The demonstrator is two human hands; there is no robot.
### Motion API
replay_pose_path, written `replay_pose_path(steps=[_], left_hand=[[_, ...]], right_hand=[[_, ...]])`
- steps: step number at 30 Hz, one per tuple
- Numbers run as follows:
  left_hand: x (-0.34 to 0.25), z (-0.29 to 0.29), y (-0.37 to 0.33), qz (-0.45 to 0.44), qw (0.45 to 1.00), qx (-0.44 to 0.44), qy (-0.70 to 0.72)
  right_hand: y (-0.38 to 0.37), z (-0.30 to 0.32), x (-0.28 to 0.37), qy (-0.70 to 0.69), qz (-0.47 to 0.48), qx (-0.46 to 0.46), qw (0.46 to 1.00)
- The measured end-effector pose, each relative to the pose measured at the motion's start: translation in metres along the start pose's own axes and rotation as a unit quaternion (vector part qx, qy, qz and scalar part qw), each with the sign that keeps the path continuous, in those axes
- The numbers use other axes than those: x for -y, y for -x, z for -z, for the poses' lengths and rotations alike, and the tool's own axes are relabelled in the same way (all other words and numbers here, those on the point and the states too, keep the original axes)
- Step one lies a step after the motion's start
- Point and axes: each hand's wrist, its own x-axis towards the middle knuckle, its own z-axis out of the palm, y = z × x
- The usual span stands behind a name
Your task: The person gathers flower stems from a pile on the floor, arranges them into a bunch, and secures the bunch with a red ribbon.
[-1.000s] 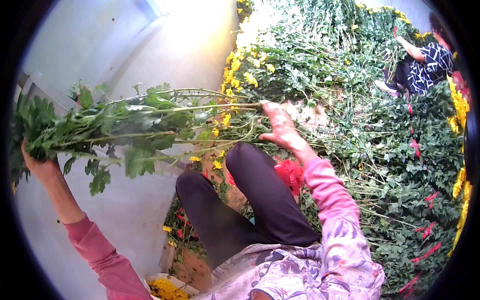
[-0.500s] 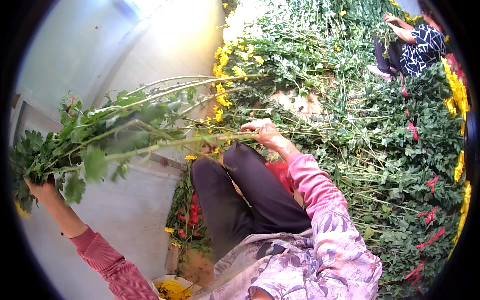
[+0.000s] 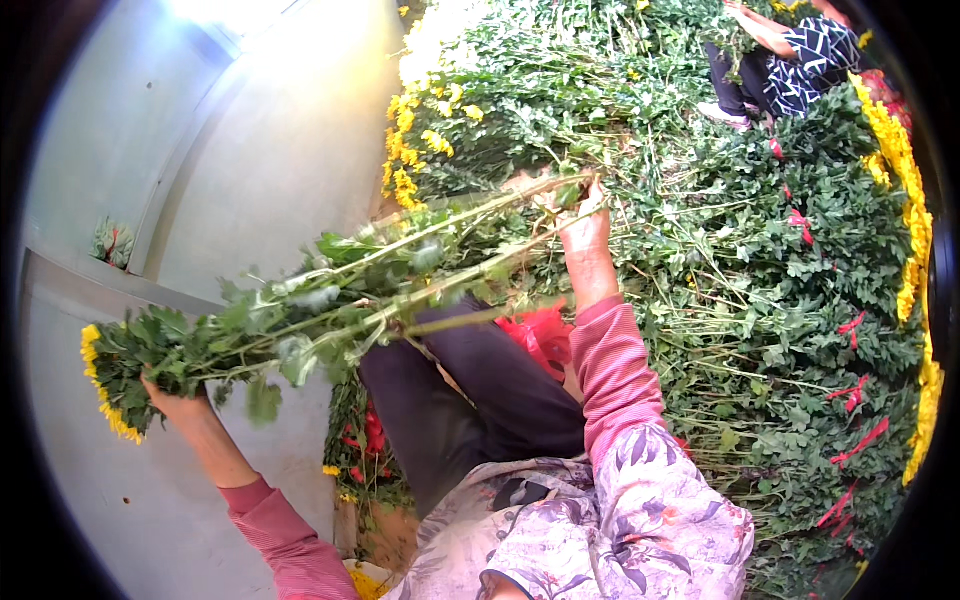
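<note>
head view: left hand (image 3: 178, 405) clamped under the flower-head end of a long-stemmed yellow flower bunch (image 3: 330, 300) at near left, right hand (image 3: 580, 225) closed on its stem ends at the far green pile (image 3: 760, 270), looks like mid-gathering, next likely needs stems evened up.

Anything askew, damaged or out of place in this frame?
Nothing stands out. The left hand holds the bunch of yellow-flowered stems near its blooms; the right hand reaches the stem ends by the flower pile.

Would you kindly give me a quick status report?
Left hand grips bunch of stems near its yellow blooms. Right hand at stem ends. Flower pile alongside.
</note>
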Motion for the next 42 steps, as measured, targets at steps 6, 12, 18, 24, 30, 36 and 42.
replay_pose_path(steps=[6, 12, 18, 24, 30, 36, 42], left_hand=[[0.034, -0.025, 0.031, 0.087, 0.993, -0.033, 0.074], [-0.015, -0.033, -0.010, -0.058, 0.996, -0.018, -0.060], [-0.045, -0.094, -0.095, -0.018, 0.993, -0.038, 0.113], [-0.049, -0.166, -0.054, -0.054, 0.996, -0.043, 0.061], [-0.049, -0.155, -0.058, -0.034, 0.995, 0.003, 0.093], [-0.019, -0.175, -0.012, 0.017, 0.990, 0.023, 0.136], [-0.018, -0.120, -0.069, -0.082, 0.985, 0.135, 0.075]], right_hand=[[-0.033, 0.035, 0.034, 0.199, 0.115, -0.093, 0.969], [-0.031, 0.197, 0.161, 0.869, 0.096, -0.187, 0.448], [0.067, 0.154, 0.105, 0.881, 0.055, 0.169, 0.438], [0.143, -0.034, -0.014, 0.553, 0.007, 0.351, 0.755], [0.128, -0.077, -0.080, 0.370, -0.168, 0.308, 0.860], [0.093, -0.064, -0.046, 0.164, -0.151, 0.123, 0.967], [0.102, -0.009, -0.031, 0.353, -0.182, 0.308, 0.865]])
